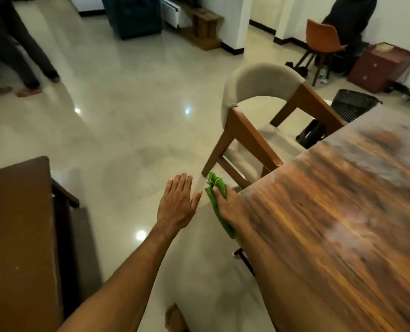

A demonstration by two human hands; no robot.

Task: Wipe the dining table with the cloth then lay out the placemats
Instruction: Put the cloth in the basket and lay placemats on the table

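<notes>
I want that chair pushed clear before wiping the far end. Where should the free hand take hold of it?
Grip the beige chair by its curved padded backrest top, coming from the floor side with the open left hand. That rim is the nearest part, and the arch beneath it leaves room for fingers to wrap around.

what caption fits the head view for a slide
Right hand holds green cloth at dining table corner, left hand open.

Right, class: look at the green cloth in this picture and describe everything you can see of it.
The green cloth is bright green, soft and crumpled, apparently a cleaning rag. The right hand presses it at the corner edge of the wooden dining table. It is bunched into a long strip; one end pokes out past the fingertips and the other trails back beside the wrist. Part of it hangs beyond the table edge, over the floor. The open left hand is close by but not touching it.
</notes>
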